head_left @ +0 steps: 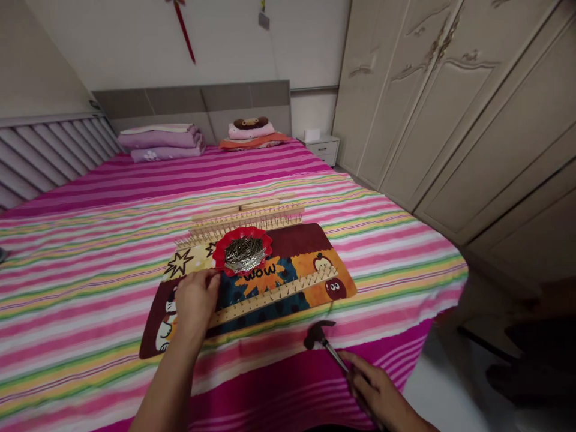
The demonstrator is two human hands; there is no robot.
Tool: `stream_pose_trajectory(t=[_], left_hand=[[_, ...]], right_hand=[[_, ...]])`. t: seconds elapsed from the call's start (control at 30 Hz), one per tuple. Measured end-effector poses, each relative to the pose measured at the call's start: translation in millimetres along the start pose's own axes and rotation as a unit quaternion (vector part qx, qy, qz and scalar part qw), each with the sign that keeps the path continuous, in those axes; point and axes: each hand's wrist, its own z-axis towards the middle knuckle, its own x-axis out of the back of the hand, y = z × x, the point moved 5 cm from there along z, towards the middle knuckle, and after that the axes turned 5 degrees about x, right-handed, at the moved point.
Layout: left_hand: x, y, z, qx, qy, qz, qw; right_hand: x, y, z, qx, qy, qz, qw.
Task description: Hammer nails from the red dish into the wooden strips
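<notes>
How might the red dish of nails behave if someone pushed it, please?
The red dish is probably heavy for its size, being heaped with metal nails. Lying loose, these could shift or spill if it tipped.

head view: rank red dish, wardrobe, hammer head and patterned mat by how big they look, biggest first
1. Wardrobe
2. Patterned mat
3. Red dish
4. Hammer head, smallest despite looking nearer than the dish

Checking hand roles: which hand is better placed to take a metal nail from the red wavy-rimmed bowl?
Likely the left hand: it is right beside the red bowl of silvery nails. The right hand is farther off and grips a black-headed claw hammer.
</notes>
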Motion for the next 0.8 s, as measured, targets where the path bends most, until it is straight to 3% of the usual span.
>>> stream_pose_trajectory(t=[0.1, 0.2, 0.37, 0.5, 0.67, 0.73, 0.8], left_hand=[[-19.3, 28, 25, -0.010, -0.058, 0.128, 0.990], [-35.8, 39, 39, 0.005, -0.090, 0.201, 0.975], [-52.6, 42, 51, 0.039, -0.108, 0.206, 0.972], [-55.3, 42, 59, 0.088, -0.134, 0.183, 0.970], [-34.5, 34, 56, 0.101, -0.127, 0.092, 0.982], [-21.8, 28, 43, 0.088, -0.114, -0.019, 0.989], [-12.8, 21, 22, 0.084, -0.112, -0.172, 0.975]], right_hand=[[-1, 8, 1, -0.012, -0.005, 0.018, 1.000], [0, 17, 2, -0.029, -0.010, 0.026, 0.999], [0, 19, 3, -0.041, -0.005, 0.033, 0.999], [-2, 9, 2, -0.048, -0.020, 0.032, 0.998], [-2, -1, -2, -0.065, -0.001, 0.033, 0.997], [-2, -2, -2, -0.073, 0.002, 0.033, 0.997], [-3, -5, -4, -0.076, 0.006, 0.035, 0.996]])
